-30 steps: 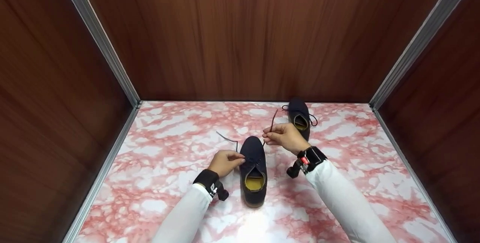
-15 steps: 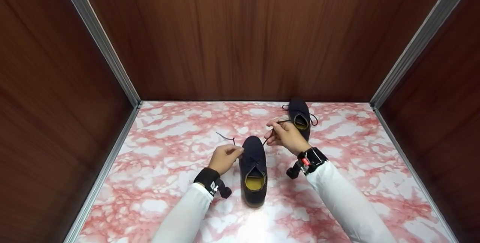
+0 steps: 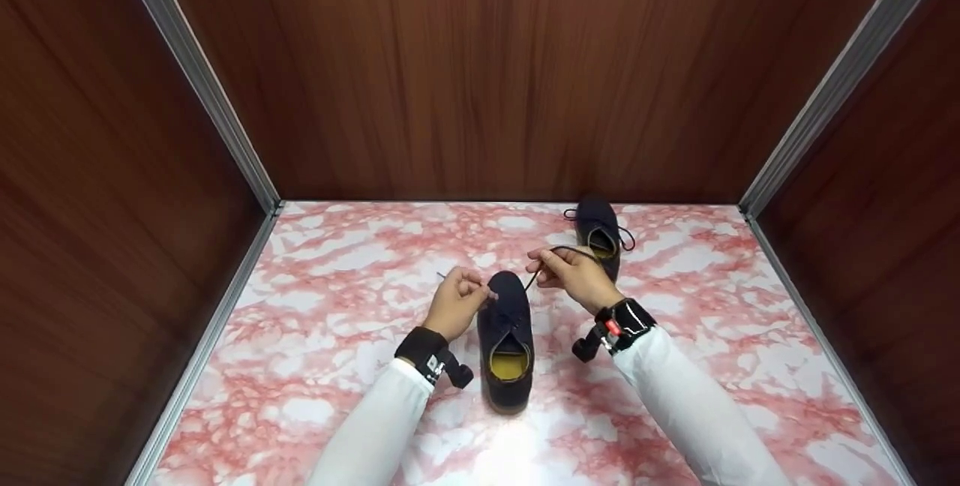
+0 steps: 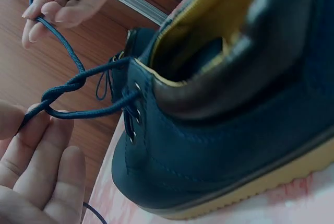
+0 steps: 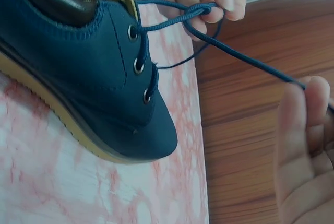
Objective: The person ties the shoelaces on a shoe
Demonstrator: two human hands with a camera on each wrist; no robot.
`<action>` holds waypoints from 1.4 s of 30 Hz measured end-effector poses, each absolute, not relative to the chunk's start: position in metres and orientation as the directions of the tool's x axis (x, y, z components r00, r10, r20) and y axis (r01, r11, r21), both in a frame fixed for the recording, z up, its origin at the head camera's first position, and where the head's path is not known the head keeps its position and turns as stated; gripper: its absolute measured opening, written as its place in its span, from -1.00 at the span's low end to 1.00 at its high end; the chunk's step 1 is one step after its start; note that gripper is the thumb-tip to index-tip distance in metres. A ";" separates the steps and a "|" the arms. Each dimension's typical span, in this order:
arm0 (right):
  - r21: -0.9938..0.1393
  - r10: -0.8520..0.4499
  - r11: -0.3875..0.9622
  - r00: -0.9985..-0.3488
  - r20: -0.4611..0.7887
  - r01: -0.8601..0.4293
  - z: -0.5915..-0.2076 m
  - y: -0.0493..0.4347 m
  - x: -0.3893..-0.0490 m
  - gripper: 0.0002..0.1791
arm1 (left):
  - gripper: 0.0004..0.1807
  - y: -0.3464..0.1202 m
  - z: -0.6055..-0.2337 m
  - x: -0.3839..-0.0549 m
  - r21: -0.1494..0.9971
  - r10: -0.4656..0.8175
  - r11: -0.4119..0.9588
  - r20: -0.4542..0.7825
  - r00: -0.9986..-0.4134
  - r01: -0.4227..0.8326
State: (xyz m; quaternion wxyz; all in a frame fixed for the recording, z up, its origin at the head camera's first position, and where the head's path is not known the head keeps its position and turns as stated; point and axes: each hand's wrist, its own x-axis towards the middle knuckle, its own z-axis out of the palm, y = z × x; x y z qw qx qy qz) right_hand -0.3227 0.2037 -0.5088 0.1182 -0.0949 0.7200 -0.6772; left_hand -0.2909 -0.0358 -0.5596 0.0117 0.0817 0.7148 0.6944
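"Head view: where is the shoe (image 3: 507, 327) being shown?"

"At the view's six o'clock; it is being borne by the table (image 3: 337, 366), its toe being pointed towards twelve."

"And the left hand (image 3: 456, 304)?"

"Ten o'clock from the shoe's middle. Finger and thumb are being pressed together, and the lace (image 5: 249, 60) is being pinched between them, close to where it crosses itself."

"How is the right hand (image 3: 574, 272) being held?"

"Half past one from the shoe, tips together. Another stretch of lace is being pinched there, clear of the shoe."

"What is being partly covered by that hand?"

"The far shoe (image 3: 596, 223), also at half past one."
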 end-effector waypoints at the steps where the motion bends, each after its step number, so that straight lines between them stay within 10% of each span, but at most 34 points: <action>1: -0.998 -0.304 0.067 -0.952 -0.040 0.021 -0.509 0.203 -0.323 -0.62 | -0.77 -0.035 -0.558 -0.291 0.996 0.132 0.008 0.088 -0.987 0.090; 8: -0.999 -0.356 -0.012 -0.934 -0.041 0.048 -0.513 0.202 -0.323 -0.60 | -0.55 -0.037 -0.556 -0.294 0.999 0.137 -0.047 0.026 -0.990 0.020; 17: -0.983 -0.380 -0.162 -0.925 -0.016 0.083 -0.514 0.201 -0.318 -0.62 | -0.80 -0.040 -0.559 -0.296 0.981 0.144 -0.188 -0.023 -0.989 -0.050; 42: -0.998 -0.217 -0.025 -0.975 -0.057 0.064 -0.537 0.228 -0.317 -0.62 | -0.80 -0.055 -0.576 -0.293 0.939 0.150 -0.299 -0.128 -0.980 -0.169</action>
